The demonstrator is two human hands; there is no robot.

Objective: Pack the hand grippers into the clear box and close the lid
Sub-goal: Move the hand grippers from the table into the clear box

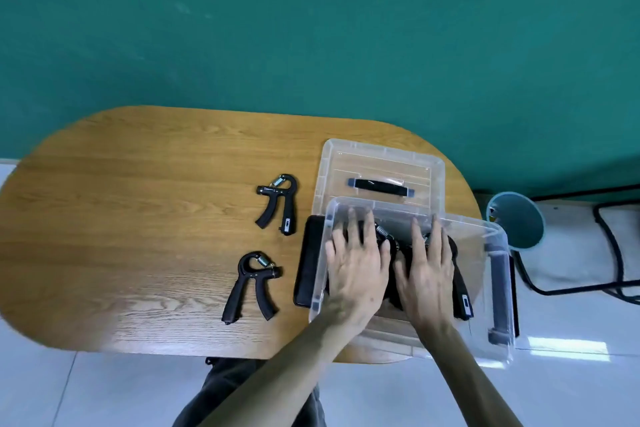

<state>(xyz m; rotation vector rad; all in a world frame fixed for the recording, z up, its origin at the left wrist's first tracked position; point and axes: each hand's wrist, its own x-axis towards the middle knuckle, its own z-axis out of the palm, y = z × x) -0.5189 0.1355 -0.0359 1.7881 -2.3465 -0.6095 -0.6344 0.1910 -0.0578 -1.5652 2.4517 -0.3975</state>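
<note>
The clear box (491, 291) stands open at the right end of the wooden table (138, 218). Both my hands reach inside it. My left hand (356, 260) lies flat with straight fingers on black hand grippers in the box. My right hand (429, 263) lies flat beside it on another black hand gripper (462, 291) whose handle shows at the right. Two more black hand grippers lie on the table left of the box, one farther away (278, 201) and one nearer (251, 284). The clear lid (381, 166) with a black handle lies behind the box.
A black pad (308, 260) lies under the box's left side. A round teal bin (516, 220) stands on the floor right of the table, next to a black chair frame (609, 253). A green wall rises behind.
</note>
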